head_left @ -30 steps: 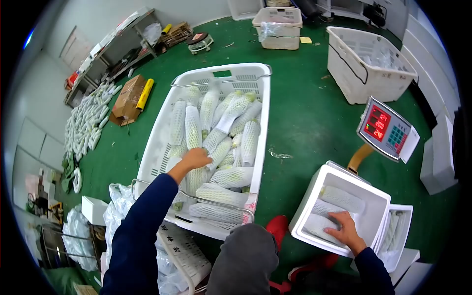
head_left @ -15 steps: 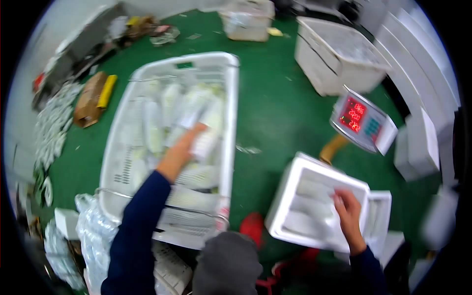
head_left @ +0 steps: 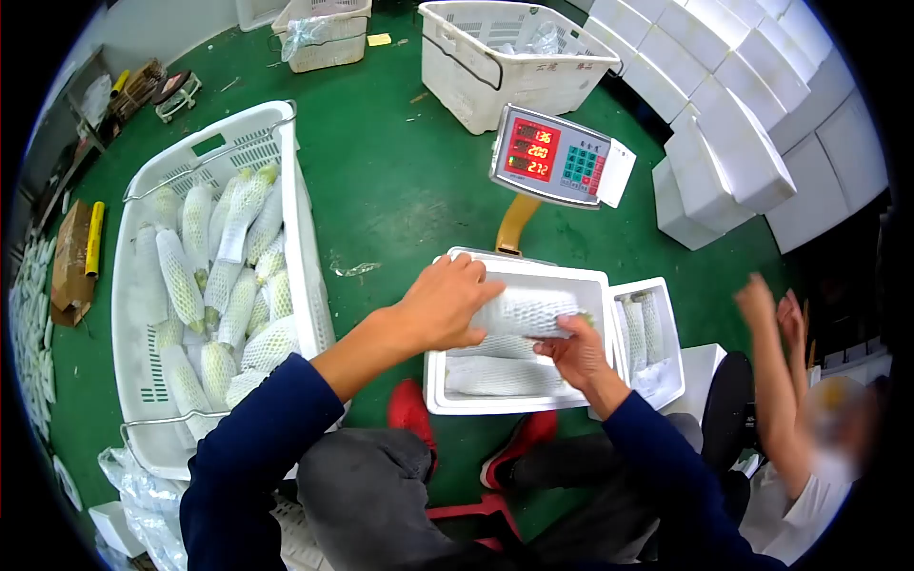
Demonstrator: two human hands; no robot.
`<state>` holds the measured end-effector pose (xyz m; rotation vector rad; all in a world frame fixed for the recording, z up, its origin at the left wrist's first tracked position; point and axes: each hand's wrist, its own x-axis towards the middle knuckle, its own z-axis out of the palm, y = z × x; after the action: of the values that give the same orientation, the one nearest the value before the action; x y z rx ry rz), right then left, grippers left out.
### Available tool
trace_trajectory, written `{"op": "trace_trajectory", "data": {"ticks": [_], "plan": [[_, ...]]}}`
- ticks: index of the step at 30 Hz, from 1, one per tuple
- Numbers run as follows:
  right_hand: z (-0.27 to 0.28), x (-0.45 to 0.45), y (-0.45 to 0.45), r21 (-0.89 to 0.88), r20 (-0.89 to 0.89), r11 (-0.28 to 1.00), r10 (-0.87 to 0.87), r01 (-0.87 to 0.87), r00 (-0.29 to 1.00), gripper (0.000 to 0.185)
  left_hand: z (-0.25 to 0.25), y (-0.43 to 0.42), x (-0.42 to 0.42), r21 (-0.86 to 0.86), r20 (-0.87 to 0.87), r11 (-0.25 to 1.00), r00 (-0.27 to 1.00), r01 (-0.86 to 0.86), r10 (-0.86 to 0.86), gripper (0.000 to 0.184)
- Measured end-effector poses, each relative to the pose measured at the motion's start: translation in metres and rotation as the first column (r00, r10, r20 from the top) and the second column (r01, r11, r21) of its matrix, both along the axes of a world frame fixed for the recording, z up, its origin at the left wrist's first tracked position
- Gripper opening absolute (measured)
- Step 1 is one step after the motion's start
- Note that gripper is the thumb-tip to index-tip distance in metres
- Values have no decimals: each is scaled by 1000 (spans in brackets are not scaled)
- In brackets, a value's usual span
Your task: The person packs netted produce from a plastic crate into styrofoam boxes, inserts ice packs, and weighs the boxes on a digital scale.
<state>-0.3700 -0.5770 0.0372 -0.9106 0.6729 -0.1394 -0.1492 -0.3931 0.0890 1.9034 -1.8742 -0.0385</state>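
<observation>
A vegetable in white foam net (head_left: 528, 312) is held level over the white foam box (head_left: 438, 385). My right hand (head_left: 579, 354) is closed round its right end. My left hand (head_left: 447, 300) is at its left end, fingers curved over it; whether they press on it is hard to tell. Two more netted pieces (head_left: 505, 375) lie in the box below. The box stands by a scale with a lit red display (head_left: 541, 152). To the left, a large white basket (head_left: 314, 257) holds several netted vegetables (head_left: 181, 276).
A co-worker (head_left: 790, 409) sits at the right with both hands raised. A second foam box (head_left: 671, 333) with netted pieces adjoins the first. White crates (head_left: 476, 95) and stacked foam boxes (head_left: 733, 162) stand behind. Plastic bags (head_left: 143, 495) lie at the lower left.
My left hand has moved from the basket to the foam box. A netted vegetable is now in my right hand. The view has turned right, bringing the co-worker into sight.
</observation>
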Motion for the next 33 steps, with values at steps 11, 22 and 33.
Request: {"op": "trace_trajectory", "data": {"ticks": [11, 22, 33], "plan": [[-54, -28, -40, -373, -673, 659, 293, -653, 680, 77, -97, 269, 160, 613, 67, 357, 496, -705, 866, 68], [62, -20, -16, -804, -593, -140, 264, -578, 760, 47, -136, 272, 134, 481, -136, 621, 647, -619, 751, 63], [133, 70, 87, -951, 92, 303, 477, -65, 874, 115, 82, 92, 22, 22, -958, 865, 237, -501, 161, 56]]}}
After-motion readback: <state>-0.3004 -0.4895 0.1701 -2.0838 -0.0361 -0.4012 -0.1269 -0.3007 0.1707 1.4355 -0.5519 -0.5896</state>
